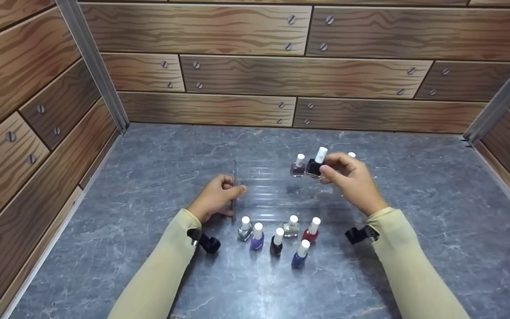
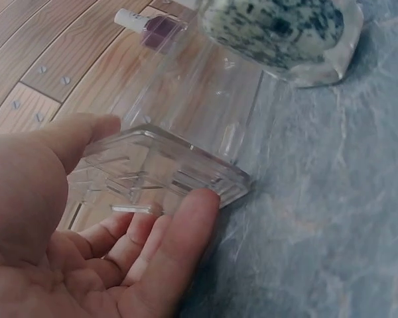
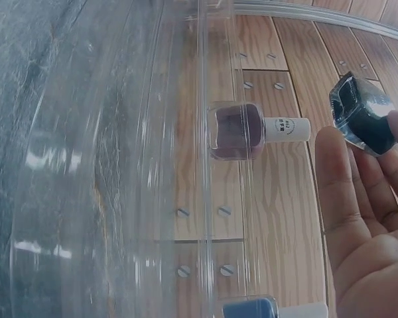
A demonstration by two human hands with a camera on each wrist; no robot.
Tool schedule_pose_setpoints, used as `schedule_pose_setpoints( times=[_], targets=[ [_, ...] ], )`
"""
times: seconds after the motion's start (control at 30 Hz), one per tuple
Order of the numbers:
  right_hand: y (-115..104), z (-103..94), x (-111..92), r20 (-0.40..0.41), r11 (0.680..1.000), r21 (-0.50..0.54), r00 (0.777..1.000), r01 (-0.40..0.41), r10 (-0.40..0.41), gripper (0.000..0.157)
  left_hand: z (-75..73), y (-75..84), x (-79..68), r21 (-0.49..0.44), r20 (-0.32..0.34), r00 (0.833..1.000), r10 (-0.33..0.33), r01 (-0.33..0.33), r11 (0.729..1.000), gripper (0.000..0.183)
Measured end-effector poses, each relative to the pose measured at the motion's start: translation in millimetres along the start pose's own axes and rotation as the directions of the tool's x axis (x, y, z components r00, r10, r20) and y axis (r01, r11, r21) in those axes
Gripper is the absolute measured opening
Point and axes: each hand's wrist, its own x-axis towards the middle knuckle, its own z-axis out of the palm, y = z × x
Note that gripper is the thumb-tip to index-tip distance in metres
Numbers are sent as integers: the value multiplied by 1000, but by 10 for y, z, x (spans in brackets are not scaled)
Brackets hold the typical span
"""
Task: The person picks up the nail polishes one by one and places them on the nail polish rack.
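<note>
My left hand (image 1: 215, 195) grips the left end panel of a clear stepped acrylic rack (image 2: 166, 159), thumb on one side and fingers on the other. My right hand (image 1: 350, 179) pinches a dark nail polish bottle (image 1: 314, 168) with a white cap, held above the rack. Just left of it, a mauve nail polish bottle (image 3: 235, 129) stands upright on the rack's back tier. A blue nail polish bottle (image 3: 252, 309) is on the rack too, in the right wrist view; in the head view a white cap (image 1: 352, 155) shows behind my right hand.
In front of the rack, several white-capped bottles stand on the grey marbled table (image 1: 104, 230): glittery grey (image 1: 245, 231), purple (image 1: 257, 239), dark (image 1: 276, 244), pale glitter (image 1: 291, 228), red (image 1: 311, 232) and blue (image 1: 299, 257). Wood-patterned walls (image 1: 237, 75) enclose the back and sides.
</note>
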Motion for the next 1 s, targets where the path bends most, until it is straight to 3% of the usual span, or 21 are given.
schedule_pose_setpoints(
  times=[0.13,0.43,1.0],
  targets=[
    [15,5,-4,-16,1000,13,1000,4,-3,21,1,-3,-14,12,-2,1000,-19,19,1000,44],
    [46,-2,0,-24,998,-60,1000,13,-14,16,3,-13,-13,20,-14,1000,-12,12,1000,46],
    [59,-14,12,-23,999,-46,1000,0,-1,16,18,52,-35,39,-5,1000,19,-19,999,55]
  ],
)
